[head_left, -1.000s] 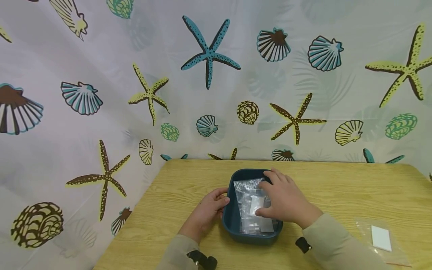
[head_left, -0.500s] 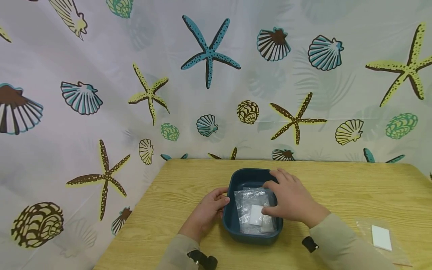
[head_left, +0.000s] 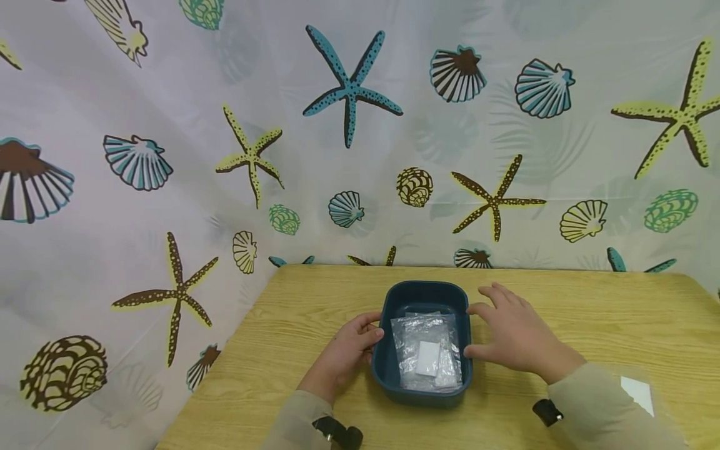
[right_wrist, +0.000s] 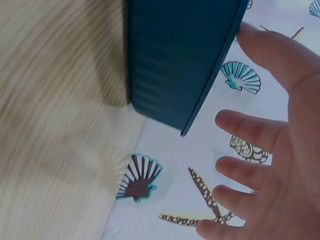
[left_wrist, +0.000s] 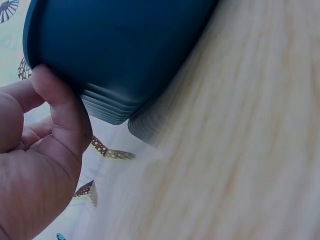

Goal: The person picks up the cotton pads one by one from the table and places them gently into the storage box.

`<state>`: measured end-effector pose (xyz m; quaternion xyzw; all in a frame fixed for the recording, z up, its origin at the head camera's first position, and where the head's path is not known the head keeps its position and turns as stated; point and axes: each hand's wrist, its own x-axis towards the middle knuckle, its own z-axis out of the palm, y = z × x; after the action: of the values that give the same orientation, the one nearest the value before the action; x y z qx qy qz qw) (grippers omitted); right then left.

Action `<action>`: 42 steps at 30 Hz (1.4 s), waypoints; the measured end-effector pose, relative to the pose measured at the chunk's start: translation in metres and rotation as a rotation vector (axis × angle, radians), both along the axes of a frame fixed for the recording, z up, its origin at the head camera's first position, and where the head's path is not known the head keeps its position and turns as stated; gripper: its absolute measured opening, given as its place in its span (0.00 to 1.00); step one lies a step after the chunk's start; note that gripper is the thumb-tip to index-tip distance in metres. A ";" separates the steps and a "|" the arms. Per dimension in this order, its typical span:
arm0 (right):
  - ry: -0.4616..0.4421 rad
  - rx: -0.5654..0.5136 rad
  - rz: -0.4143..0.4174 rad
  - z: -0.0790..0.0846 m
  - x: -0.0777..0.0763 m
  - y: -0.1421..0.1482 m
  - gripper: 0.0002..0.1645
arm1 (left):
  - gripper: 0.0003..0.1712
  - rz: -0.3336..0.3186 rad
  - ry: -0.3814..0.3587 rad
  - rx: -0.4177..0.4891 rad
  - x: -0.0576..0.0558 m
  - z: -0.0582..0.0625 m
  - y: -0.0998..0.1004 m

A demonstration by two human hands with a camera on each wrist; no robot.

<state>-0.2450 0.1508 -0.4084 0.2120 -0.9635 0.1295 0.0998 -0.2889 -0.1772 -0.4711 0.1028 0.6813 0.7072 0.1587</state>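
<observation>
A dark blue plastic bin (head_left: 422,400) stands on the table, with several clear plastic bags (head_left: 409,331) lying flat inside it. A white rectangular piece (head_left: 428,359) shows among the bags. My left hand (head_left: 350,350) holds the bin's left side, its thumb at the rim; in the left wrist view the other fingers (left_wrist: 35,131) are partly hidden behind the thumb. Beside the bin's right wall is my right hand (head_left: 517,331), fingers spread and holding nothing. Its thumb tip is at the rim in the right wrist view, touching or very close.
At the right of the wooden table (head_left: 315,300) lies another white piece (head_left: 637,395) in a clear bag, partly covered by my right sleeve (head_left: 602,406). A curtain (head_left: 394,137) printed with shells and starfish hangs behind the table and along its left side.
My right hand has let go of the bag with the white piece, which now lies in the bin, and has moved right, out over the rim. My left hand has stayed in place.
</observation>
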 end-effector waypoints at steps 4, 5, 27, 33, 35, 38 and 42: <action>0.012 -0.006 -0.001 -0.001 0.001 0.010 0.42 | 0.27 0.002 0.001 -0.004 -0.001 -0.001 0.000; 0.017 -0.008 -0.002 -0.001 0.002 0.013 0.42 | 0.27 0.003 0.002 -0.008 -0.001 -0.001 -0.001; -0.038 -0.026 -0.061 -0.003 0.022 0.076 0.45 | 0.27 -0.010 0.028 -0.039 -0.001 0.000 -0.002; -0.053 -0.027 -0.061 -0.011 0.026 0.097 0.45 | 0.26 -0.006 0.021 -0.033 -0.002 -0.005 -0.003; -0.054 -0.027 -0.056 -0.013 0.028 0.105 0.45 | 0.26 -0.002 0.014 -0.026 -0.002 -0.005 -0.003; -0.054 -0.013 -0.057 -0.017 0.031 0.117 0.46 | 0.26 -0.001 0.009 -0.015 -0.002 -0.005 -0.003; -0.060 -0.004 -0.067 -0.021 0.034 0.131 0.47 | 0.26 0.001 0.007 -0.013 -0.001 -0.004 -0.003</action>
<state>-0.2106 0.2822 -0.4292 0.1753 -0.9724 0.1341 0.0754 -0.2898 -0.1805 -0.4752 0.1040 0.6866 0.7023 0.1566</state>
